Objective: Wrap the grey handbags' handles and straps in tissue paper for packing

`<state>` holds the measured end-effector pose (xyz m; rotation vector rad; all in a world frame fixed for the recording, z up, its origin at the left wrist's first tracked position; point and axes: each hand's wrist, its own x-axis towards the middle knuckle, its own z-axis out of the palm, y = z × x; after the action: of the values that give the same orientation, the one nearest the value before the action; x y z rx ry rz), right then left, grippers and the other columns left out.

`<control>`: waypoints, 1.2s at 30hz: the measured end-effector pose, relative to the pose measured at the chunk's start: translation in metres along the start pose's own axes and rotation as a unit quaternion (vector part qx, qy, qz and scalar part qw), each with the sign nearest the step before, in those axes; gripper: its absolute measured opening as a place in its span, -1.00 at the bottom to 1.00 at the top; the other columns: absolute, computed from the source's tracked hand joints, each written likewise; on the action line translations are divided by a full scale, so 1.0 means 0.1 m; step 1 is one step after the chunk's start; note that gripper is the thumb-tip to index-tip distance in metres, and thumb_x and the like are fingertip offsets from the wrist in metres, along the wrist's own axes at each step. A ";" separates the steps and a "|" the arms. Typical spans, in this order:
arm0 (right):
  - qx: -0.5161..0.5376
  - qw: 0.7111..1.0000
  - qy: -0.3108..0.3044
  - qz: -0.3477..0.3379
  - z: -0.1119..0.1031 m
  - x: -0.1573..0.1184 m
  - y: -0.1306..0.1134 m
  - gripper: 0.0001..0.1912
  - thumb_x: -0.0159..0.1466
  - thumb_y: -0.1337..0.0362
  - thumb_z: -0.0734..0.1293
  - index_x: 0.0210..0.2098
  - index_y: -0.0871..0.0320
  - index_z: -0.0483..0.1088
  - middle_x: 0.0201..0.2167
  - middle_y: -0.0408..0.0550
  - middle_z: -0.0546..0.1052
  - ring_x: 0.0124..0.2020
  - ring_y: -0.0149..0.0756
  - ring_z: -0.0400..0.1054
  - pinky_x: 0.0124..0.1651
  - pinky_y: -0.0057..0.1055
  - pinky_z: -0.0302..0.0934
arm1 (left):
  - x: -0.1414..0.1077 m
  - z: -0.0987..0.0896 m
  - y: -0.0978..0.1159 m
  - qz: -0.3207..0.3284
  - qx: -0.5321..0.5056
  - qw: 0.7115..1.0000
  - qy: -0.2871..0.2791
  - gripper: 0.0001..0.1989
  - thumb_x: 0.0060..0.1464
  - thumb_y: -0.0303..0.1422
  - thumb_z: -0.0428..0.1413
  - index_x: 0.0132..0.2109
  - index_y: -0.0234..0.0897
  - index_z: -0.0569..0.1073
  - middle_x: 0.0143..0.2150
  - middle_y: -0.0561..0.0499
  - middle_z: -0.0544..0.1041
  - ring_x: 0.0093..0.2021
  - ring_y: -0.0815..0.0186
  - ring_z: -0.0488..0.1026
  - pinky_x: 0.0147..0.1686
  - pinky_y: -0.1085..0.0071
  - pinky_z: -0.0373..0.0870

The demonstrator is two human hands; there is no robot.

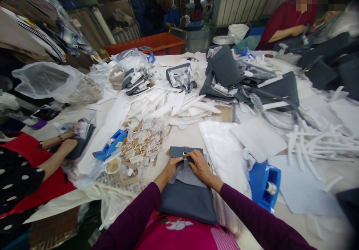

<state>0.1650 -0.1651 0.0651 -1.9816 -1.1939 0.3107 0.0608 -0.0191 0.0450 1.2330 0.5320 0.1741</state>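
A dark grey bag (pixel 186 201) lies at the table's front edge against my body, its flap folded open away from me. My left hand (pixel 170 167) rests at the left of the flap's strap and metal clasp, its thumb and fingers pressed on the flap's near edge. My right hand (pixel 199 164) is bent over the clasp from the right, its fingers closed around the strap. The fingers cover part of the clasp.
Left of the bag are a pile of stringed tags (pixel 146 138) and a blue tape dispenser (pixel 112 144). Another blue dispenser (pixel 263 186) stands right. White strips (pixel 179 106) and grey bags (pixel 224 68) lie beyond. A person's hands (pixel 67 143) work at left; another person (pixel 291 25) sits back right.
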 end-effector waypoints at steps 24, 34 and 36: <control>-0.050 0.966 -0.070 0.242 0.05 0.42 0.01 -0.91 0.21 0.35 0.31 -0.41 0.12 0.46 -0.35 -0.10 0.48 -0.33 -0.33 0.34 -0.35 -0.45 0.03 | 0.03 -0.03 -0.06 -0.037 0.002 0.999 0.006 -0.50 -0.12 -0.34 0.29 0.02 -0.35 0.47 0.02 -0.15 0.52 0.03 0.11 0.42 0.19 0.13 0.18; -0.106 0.977 -0.060 0.174 0.20 0.32 -0.08 -0.87 0.27 0.41 0.17 -0.25 0.19 0.34 -0.18 0.11 0.38 -0.32 -0.25 0.29 -0.35 -0.39 0.03 | 0.03 -0.03 -0.08 -0.021 -0.030 0.999 -0.002 -0.52 -0.10 -0.37 0.26 0.03 -0.32 0.47 0.03 -0.13 0.52 0.06 0.09 0.42 0.20 0.13 0.16; -0.086 0.982 -0.050 0.162 0.20 0.31 -0.04 -0.88 0.25 0.43 0.18 -0.29 0.18 0.33 -0.21 0.07 0.38 -0.35 -0.28 0.27 -0.36 -0.40 0.03 | 0.04 -0.04 -0.10 -0.023 -0.033 0.999 0.001 -0.51 -0.10 -0.38 0.25 0.05 -0.32 0.46 0.02 -0.12 0.52 0.07 0.10 0.41 0.21 0.13 0.16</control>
<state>0.1679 -0.1285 0.0603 -2.3398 -0.9816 0.4893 0.0609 -0.0172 0.0338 1.1555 0.5524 0.1521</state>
